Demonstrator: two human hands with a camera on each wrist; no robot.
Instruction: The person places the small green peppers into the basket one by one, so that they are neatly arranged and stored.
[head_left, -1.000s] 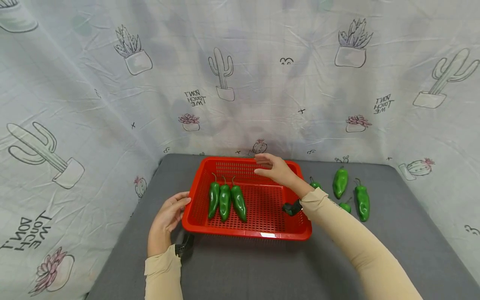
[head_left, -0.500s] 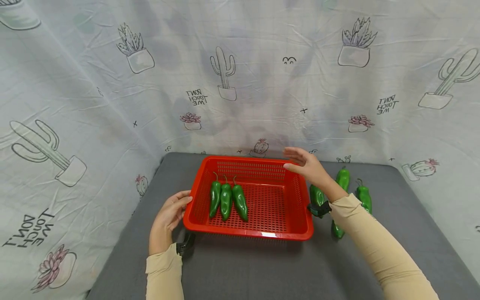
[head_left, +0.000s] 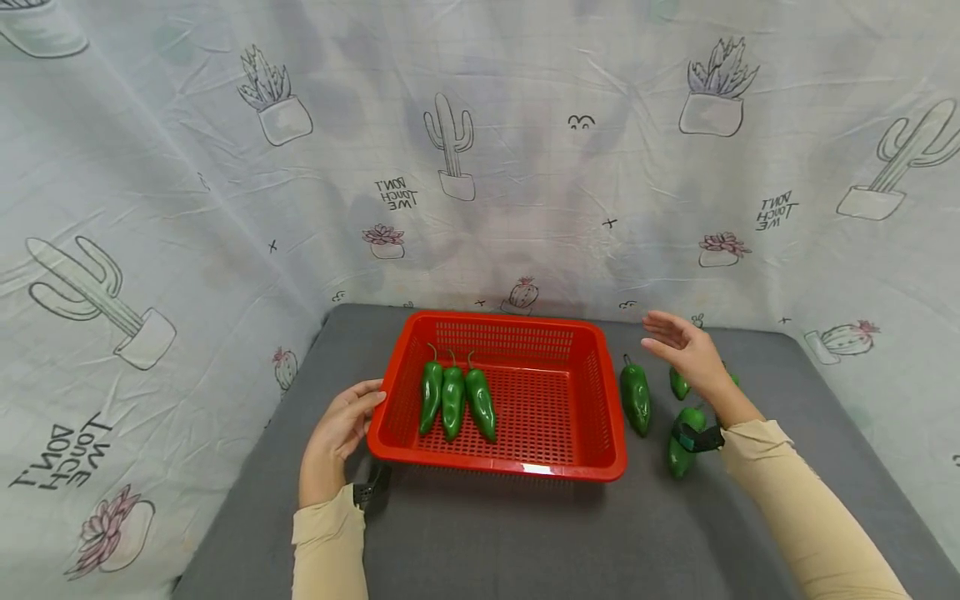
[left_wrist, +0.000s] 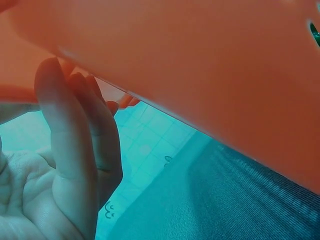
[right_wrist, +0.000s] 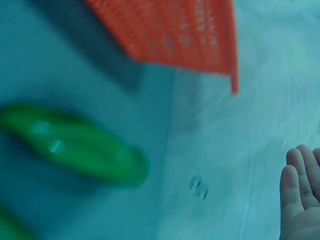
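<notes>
My left hand (head_left: 341, 425) grips the left rim of a red plastic basket (head_left: 495, 468), thumb on top. In the left wrist view its fingers (left_wrist: 75, 150) curl up under the basket's rim (left_wrist: 200, 75). Three green peppers (head_left: 453, 404) lie side by side in the basket's left half, stems pointing away. My right hand (head_left: 693, 358) hovers, fingers extended and holding nothing, over the peppers right of the basket. Of those, one pepper (head_left: 635, 398) lies near the basket wall and another (head_left: 678, 454) is partly behind the wrist camera. More peppers (head_left: 678, 383) are mostly hidden by the hand.
Everything stands on a grey cloth-covered table (head_left: 480, 542). A pale curtain (head_left: 517, 167) printed with cacti encloses the back and sides. In the right wrist view a blurred pepper (right_wrist: 80, 145) lies below the basket's corner (right_wrist: 185, 40).
The right hand has moved right, from above the basket to above the loose peppers. The left hand stays on the rim; the basket and its peppers hold still.
</notes>
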